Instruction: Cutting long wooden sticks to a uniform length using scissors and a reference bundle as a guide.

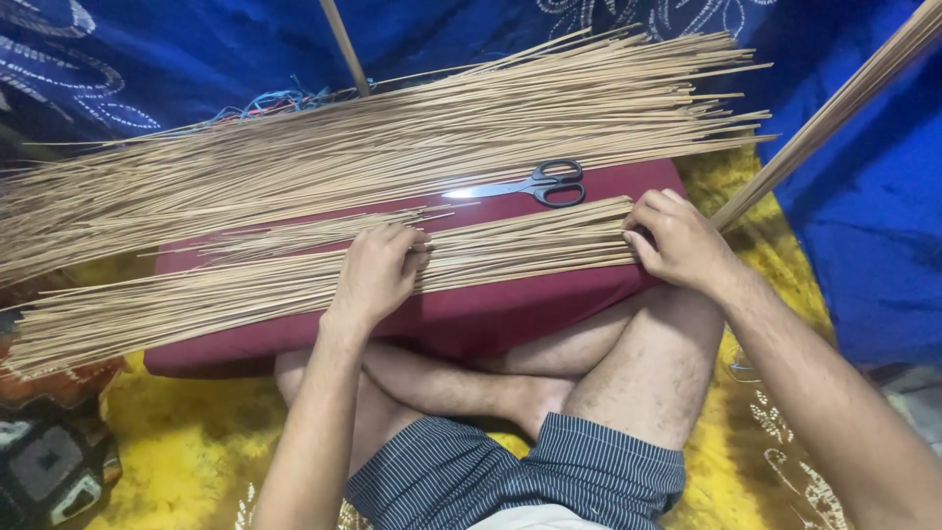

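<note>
Blue cloth (863, 245) hangs behind a dark red cushion (471, 319) where the left hand (376, 275) and right hand (679, 240) both grip a flat bundle of thin tan sticks (520, 245), near black-handled scissors (535, 184).

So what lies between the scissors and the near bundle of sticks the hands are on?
In the head view, only bare maroon cushion separates the scissors from the near stick bundle.

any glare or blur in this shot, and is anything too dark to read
Head view: a bright glare spot sits on the blades of the scissors; the near bundle of thin sticks under the left hand and right hand is sharp; the far left edge falls dark, and the dark red cushion front is shadowed.
</note>
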